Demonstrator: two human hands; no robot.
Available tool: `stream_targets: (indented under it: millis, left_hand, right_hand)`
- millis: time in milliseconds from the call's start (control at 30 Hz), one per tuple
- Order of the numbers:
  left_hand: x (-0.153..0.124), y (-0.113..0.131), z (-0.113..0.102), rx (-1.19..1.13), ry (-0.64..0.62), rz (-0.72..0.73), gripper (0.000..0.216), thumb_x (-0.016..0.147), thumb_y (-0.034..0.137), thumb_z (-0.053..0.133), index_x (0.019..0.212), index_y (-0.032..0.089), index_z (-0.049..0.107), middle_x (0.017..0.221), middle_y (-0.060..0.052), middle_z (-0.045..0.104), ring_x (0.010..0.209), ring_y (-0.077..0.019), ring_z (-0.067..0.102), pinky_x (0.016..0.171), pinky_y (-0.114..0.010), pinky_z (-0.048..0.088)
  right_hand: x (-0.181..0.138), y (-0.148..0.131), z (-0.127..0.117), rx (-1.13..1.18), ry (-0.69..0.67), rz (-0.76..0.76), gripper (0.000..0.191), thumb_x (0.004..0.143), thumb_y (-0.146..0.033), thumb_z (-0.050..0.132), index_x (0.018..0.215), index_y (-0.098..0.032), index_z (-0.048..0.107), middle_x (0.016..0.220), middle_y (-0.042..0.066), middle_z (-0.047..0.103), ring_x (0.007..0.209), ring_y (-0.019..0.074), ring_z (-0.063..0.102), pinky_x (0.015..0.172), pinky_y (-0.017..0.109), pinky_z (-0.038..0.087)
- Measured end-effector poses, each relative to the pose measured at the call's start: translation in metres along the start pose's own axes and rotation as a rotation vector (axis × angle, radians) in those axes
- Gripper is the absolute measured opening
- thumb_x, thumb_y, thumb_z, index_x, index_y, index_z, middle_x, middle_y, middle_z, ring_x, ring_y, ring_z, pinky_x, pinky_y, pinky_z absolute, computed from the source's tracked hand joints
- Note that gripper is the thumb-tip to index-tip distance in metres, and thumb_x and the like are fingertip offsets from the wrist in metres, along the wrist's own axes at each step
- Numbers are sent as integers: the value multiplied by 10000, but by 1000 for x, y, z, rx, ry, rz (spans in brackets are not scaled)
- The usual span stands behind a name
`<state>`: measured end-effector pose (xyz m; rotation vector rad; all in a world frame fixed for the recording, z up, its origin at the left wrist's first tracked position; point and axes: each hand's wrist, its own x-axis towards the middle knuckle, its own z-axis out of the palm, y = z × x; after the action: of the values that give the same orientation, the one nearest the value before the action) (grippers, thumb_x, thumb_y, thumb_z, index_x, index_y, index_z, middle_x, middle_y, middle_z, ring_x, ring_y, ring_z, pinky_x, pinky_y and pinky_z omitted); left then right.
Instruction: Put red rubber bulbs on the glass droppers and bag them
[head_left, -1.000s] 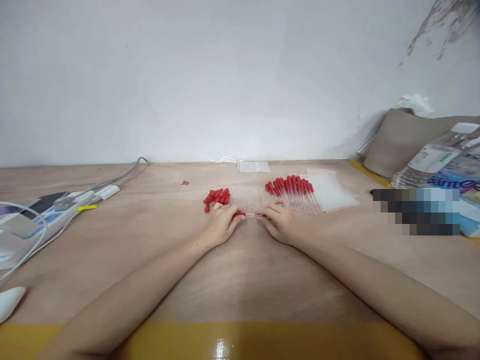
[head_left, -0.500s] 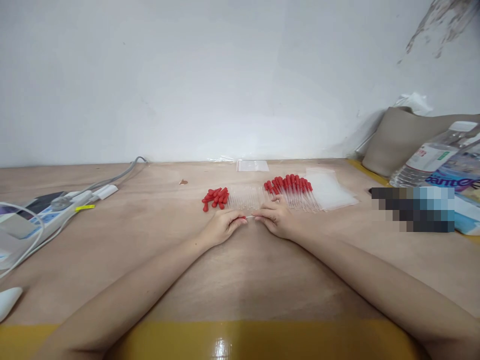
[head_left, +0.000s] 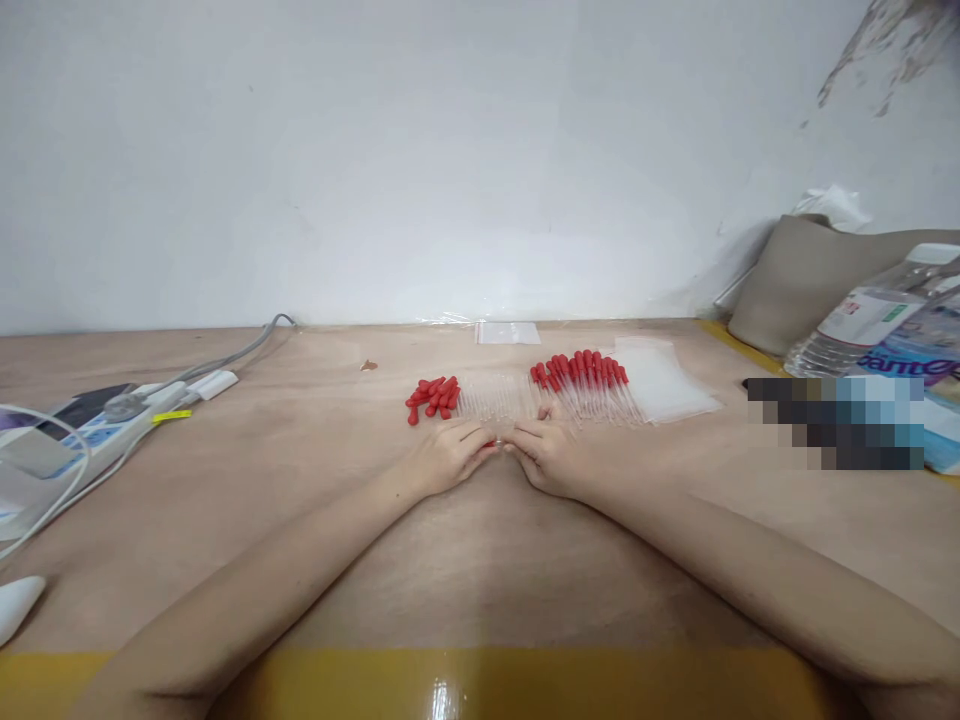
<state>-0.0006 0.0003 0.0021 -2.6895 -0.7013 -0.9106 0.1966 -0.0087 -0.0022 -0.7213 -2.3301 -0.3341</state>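
Our left hand pinches a red bulb, mostly hidden, and our right hand grips a clear tube lined up with it, both nearly meeting mid-scene on the table. How deep the tube sits, we can't tell. Far side of our hands, left to right, we've got loose red bulbs, bare tubes, red-bulbed tubes, flat translucent bag.

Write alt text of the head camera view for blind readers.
A person's left hand pinches a red dropper bulb and the right hand a clear dropper tube, close together, over a wood-grain table. Beyond them, left to right, lie loose red bulbs, clear tubes, red-topped droppers and translucent plastic bags.
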Motion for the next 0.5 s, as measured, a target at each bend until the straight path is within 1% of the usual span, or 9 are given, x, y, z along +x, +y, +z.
stream_targets:
  millis: [100,200,300,400,500]
  left_hand:
    - [0,-4,1,36,27,-28,218,893,283,423,879,162,604,776,-50,662,697,-149,606,689,-293,455]
    - [0,-7,0,67,44,-58,203,880,293,457,941,183,617,871,-50,683,853,-174,613,815,-344,438]
    - [-1,-8,-2,98,57,-30,207,870,284,481,1009,203,610,986,-37,674,990,-187,584,915,-379,406]
    - [-2,-9,-2,118,80,13,204,869,244,481,1020,198,609,1027,-35,664,1035,-193,572,963,-406,385]
    - [-3,-10,-1,114,105,26,199,862,224,489,1018,188,609,1032,-42,662,1063,-202,560,987,-434,373]
  right_hand:
    - [1,5,2,-32,-2,-10,234,873,-176,388,919,-157,616,710,42,607,644,128,500,728,325,296]
    - [-1,11,4,-54,17,-26,236,883,-182,384,932,-149,612,710,53,612,684,144,531,750,325,353]
    - [-5,14,5,-24,30,-44,225,879,-179,396,952,-152,608,789,76,646,746,158,565,729,305,421]
    - [-10,16,5,4,61,-71,237,870,-160,409,1014,-153,597,922,92,661,855,168,589,779,311,459]
    - [-13,18,6,19,93,-97,265,860,-127,408,1052,-151,589,968,96,660,905,165,597,833,319,468]
